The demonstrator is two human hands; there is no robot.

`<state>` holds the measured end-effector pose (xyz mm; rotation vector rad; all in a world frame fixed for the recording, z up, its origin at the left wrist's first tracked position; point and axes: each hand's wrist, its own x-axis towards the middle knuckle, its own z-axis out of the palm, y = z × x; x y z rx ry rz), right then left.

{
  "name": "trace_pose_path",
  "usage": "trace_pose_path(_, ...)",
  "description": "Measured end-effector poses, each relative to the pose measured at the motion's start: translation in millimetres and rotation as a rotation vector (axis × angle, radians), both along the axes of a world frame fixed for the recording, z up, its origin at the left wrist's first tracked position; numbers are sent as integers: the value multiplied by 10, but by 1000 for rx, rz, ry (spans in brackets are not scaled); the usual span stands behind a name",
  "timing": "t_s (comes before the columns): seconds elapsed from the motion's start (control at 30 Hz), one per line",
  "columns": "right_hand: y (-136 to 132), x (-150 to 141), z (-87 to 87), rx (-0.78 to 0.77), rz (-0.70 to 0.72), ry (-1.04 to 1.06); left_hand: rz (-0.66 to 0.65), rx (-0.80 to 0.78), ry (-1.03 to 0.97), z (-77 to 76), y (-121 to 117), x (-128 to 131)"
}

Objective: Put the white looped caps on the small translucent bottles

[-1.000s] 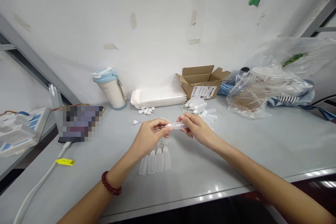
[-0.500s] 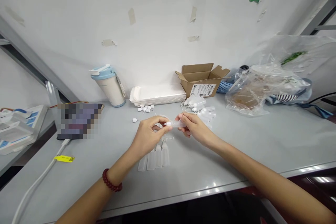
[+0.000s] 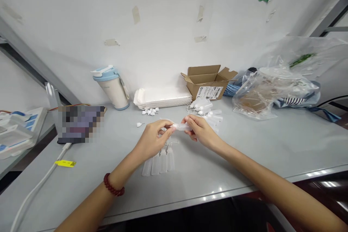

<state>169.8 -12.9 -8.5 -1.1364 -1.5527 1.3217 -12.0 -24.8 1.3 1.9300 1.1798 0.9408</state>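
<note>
My right hand (image 3: 202,130) grips a small translucent squeeze bottle (image 3: 183,127) between thumb and fingers, holding it sideways above the table. At the bottle's left end, the thumb and index finger of my left hand (image 3: 152,139) pinch a white needle-tip cap (image 3: 174,126). Cap and bottle neck meet there, though my fingertips partly hide the joint. Below my left hand, several similar bottles (image 3: 163,163) lie side by side with their tops toward the wall. More bottles (image 3: 203,107) are heaped beyond my right hand. Several loose needle-tip caps (image 3: 150,111) lie beyond my left hand, with a single cap (image 3: 139,124) nearer.
Behind the hands stand a stack of white trays (image 3: 163,98) and an open cardboard box (image 3: 206,87). A tumbler (image 3: 115,90) stands left of them. A phone-like device (image 3: 81,123) with a white cable (image 3: 40,185) lies at left, a plastic bag (image 3: 261,94) at right.
My left thumb and index finger have shifted slightly at the cap, covering more of it. My right hand keeps its hold on the bottle. The whole view has moved a little.
</note>
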Motion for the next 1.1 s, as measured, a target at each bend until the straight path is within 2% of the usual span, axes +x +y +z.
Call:
trace_pose_path(0.1,-4,-6,7,-27,0,11,7,43,-11,1,-5,-7)
trace_pose_path(0.37,-5,9,0,7,53,-23,-36,-206,7,73,-20,-14)
trace_pose_path(0.63,-15,53,5,377,-13,-209,19,-182,-69,98,13,-40)
trace_pose_path(0.87,-26,47,4,360,-3,-237,44,-1,-9,50,1,-49)
trace_pose_path(1.1,-25,52,9,398,-4,-244,14,-192,-23,111,6,-47)
